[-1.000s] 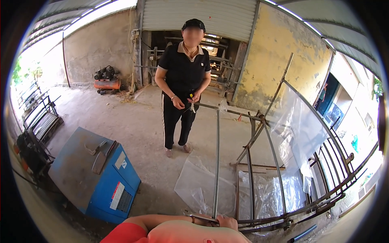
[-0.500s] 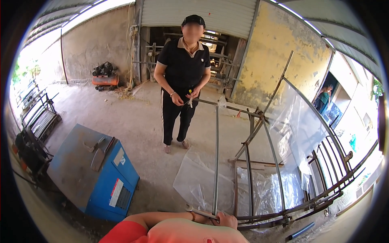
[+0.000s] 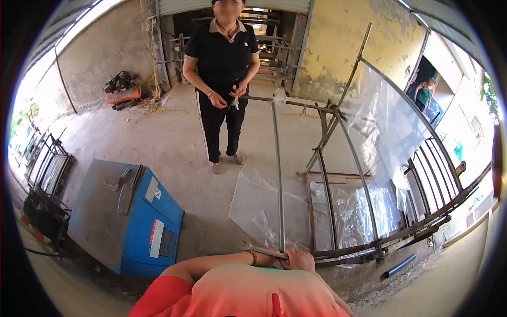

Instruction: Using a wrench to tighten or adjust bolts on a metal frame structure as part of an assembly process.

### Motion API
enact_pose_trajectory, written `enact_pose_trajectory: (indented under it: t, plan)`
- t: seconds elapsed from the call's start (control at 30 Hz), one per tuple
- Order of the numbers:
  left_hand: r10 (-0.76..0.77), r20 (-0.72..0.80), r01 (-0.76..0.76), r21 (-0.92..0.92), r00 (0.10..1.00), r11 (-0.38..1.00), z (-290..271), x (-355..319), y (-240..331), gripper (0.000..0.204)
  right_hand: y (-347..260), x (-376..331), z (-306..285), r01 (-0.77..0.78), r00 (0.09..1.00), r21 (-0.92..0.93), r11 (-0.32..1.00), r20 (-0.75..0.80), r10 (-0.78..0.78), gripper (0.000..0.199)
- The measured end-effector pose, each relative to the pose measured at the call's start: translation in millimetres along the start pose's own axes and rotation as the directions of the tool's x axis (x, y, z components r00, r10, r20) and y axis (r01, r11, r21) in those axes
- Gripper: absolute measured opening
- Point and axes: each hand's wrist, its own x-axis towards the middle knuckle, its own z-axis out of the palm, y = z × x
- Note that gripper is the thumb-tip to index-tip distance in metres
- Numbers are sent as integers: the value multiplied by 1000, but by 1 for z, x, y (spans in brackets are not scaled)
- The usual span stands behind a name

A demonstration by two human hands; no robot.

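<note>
grey metal frame (image 3: pixel 279 174) running straight ahead from my right hand (image 3: pixel 299 259), which i am closing around its near bar; my left hand is lying hidden, grip not discernible; blue welder (image 3: pixel 124 216) sitting left.

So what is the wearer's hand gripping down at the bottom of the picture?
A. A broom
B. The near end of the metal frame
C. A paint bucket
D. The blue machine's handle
B: the hand closes on a bar at the near end of the metal frame, well right of the blue machine.
</note>
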Motion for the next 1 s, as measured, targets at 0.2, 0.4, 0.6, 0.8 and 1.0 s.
enact_pose_trajectory:
  t: [0.2,0.4,0.6,0.8,1.0]
  plan:
    - [85,64,-70,-207,994,976,-7,-7,11,20,-10,-5,-5,-161,987,-36,986,19,162,39]
    - [17,98,1,-171,995,985,6,1,-1,22,-7,-8,3,-174,982,-38,984,65,176,38]
    - [49,38,-49,11,998,999,36,23,-38,27,-3,-6,6,-147,985,-27,989,89,149,36]
    - [108,140,-10,-562,984,827,48,41,-68,31,-1,-2,10,-146,989,19,989,5,146,34]
    - [93,123,3,-621,988,784,54,45,-76,31,2,-5,14,-127,992,23,992,-18,128,36]
